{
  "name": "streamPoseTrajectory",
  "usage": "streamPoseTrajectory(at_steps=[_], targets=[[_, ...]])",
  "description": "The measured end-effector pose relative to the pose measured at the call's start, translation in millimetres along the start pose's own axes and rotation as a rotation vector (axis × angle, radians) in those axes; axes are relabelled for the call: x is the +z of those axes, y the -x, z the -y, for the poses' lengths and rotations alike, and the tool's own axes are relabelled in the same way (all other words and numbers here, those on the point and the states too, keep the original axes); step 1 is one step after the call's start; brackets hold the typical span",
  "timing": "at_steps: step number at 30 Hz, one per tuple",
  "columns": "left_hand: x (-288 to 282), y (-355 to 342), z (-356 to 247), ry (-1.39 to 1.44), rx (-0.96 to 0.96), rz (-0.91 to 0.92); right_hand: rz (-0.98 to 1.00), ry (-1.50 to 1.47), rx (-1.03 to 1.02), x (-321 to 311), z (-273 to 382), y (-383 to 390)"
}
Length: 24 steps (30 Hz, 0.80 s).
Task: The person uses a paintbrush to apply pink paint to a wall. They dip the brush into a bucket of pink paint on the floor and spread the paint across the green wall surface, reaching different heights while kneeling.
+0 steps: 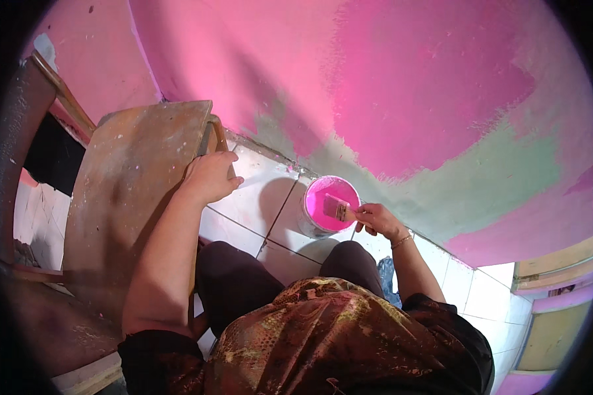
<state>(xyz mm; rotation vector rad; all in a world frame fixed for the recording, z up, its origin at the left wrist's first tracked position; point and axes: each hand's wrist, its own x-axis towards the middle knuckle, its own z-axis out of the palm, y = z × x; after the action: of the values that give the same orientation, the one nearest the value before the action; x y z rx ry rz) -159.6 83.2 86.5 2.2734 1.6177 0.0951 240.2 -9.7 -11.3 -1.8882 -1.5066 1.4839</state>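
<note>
My right hand (378,221) pinches the short handle of a flat paintbrush (340,210). The brush reaches over a white bucket (306,222) of bright pink paint, its bristles at the paint; how deep they sit I cannot tell. On the left, my left hand (211,176) rests against the side of a worn wooden chair (135,178), with its fingers curled over the edge near the chair's bent frame. Part of that grip is hidden. The bucket stands on the floor between my knees and the wall.
A wall (415,92) with patches of pink, magenta and pale green rises ahead. White tiles (244,230) cover the floor. Beside my right thigh lies a crumpled blue plastic piece (387,280). Wooden panels (553,336) edged in pink stand at far right, and more dark furniture (23,145) at far left.
</note>
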Motion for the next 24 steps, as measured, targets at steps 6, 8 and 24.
streamPoseTrajectory(at_steps=[6, 8, 24], targets=[[-4.4, 1.6, -3.8, -0.01, -0.024, 0.02, -0.014, -0.259, 0.08, 3.0, -40.6, 4.7], [-1.8, 2.5, -0.2, -0.005, -0.019, 0.014, 0.017, -0.436, 0.032, 2.7, -52.5, 0.8], [-0.1, 1.9, -1.5, -0.004, -0.019, 0.013, -0.083, -0.28, 0.084, 8.2, -90.5, -8.8]])
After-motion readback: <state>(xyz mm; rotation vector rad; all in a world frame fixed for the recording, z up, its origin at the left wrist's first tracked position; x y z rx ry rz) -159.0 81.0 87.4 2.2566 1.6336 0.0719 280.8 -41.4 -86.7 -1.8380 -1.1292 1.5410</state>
